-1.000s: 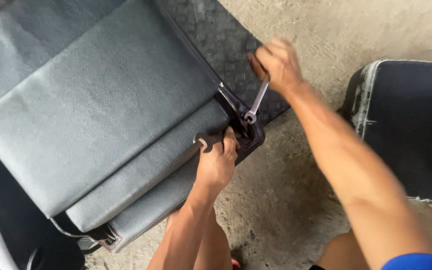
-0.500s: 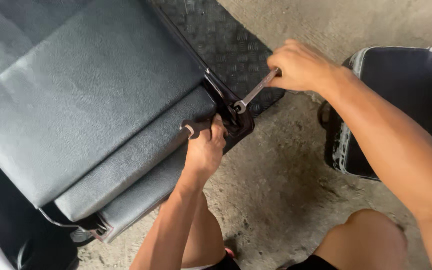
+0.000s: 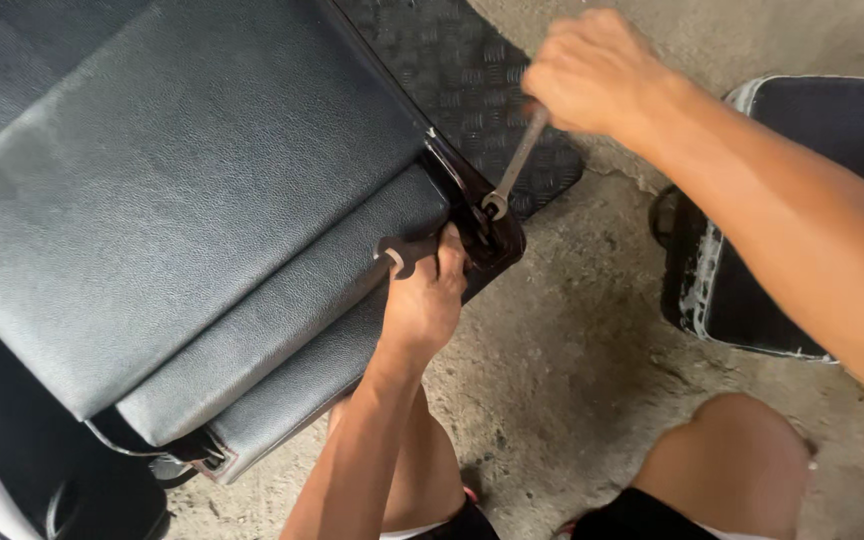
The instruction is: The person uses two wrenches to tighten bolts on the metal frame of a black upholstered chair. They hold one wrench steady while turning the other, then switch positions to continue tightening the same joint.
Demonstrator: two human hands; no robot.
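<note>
Up swings the right hand (image 3: pixel 592 72), lifting the wrench (image 3: pixel 514 165) from its flatter slant of a moment ago to a steep tilt, fist closed tight around the handle. Its ring end sits on the dark hinge bracket (image 3: pixel 482 225) at the corner of the grey seat cushion (image 3: pixel 182 200). Left hand (image 3: pixel 427 295) hasn't budged, fingers clamped on a second wrench (image 3: pixel 399 250) beside that bracket. Concrete floor (image 3: pixel 572 350) below; another dark cushion (image 3: pixel 782 220) lies right.

Right hand (image 3: pixel 592 75) swung from out at the right back up over the black ribbed rubber mat (image 3: pixel 472 80), taking the slim grey metal wrench (image 3: pixel 514 165) from a low slant to nearly upright. Left hand (image 3: pixel 424 300) slid slightly right along the grey vinyl seat cushion's (image 3: pixel 182 200) edge.
</note>
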